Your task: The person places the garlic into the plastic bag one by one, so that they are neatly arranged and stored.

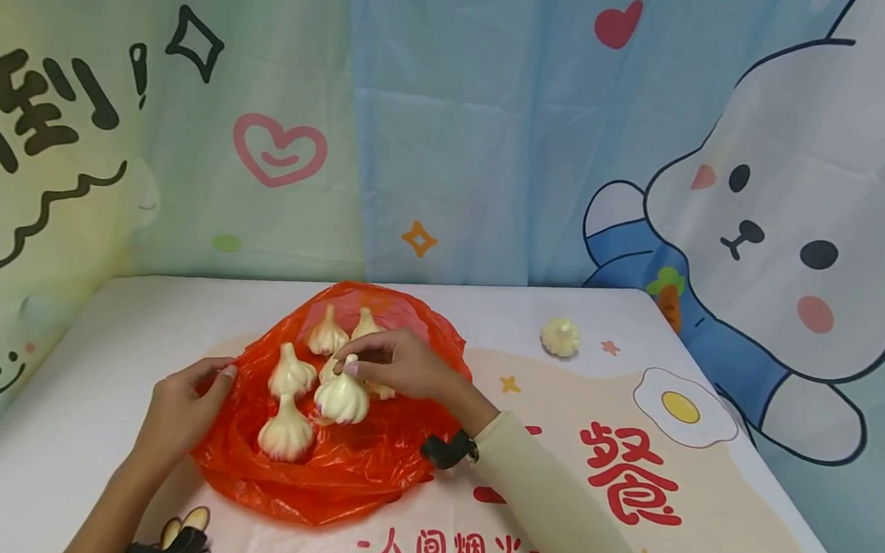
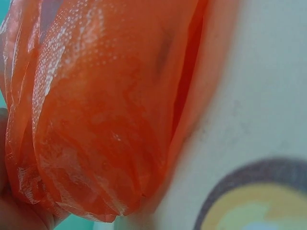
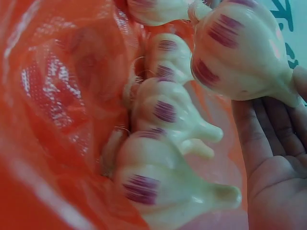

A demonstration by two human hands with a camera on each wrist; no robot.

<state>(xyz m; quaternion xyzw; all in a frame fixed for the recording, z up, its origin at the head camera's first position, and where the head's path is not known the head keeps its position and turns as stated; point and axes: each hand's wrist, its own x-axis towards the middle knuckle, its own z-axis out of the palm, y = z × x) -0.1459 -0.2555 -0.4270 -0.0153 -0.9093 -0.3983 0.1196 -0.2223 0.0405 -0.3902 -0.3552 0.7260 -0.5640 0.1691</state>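
Observation:
A garlic bulb [image 1: 342, 399] is pinched by its stem between the thumb and fingers of my right hand [image 1: 402, 364], over an opened red plastic bag [image 1: 341, 482]. In the right wrist view this held bulb [image 3: 242, 50] shows purple streaks, raised beside several other bulbs. My left hand [image 1: 186, 403] grips the bag's left rim; in the left wrist view the red film [image 2: 105, 129] covers most of that hand. Inside the bag lie more bulbs, among them one at the front left [image 1: 285, 433] and one at the back [image 1: 328, 333]. My right hand partly hides others.
A single garlic bulb [image 1: 561, 337] sits on the table to the right of the bag, near the back. The white table [image 1: 66, 396] carries a printed mat with a fried egg [image 1: 682, 406] and red characters. A patterned curtain [image 1: 443, 143] hangs behind.

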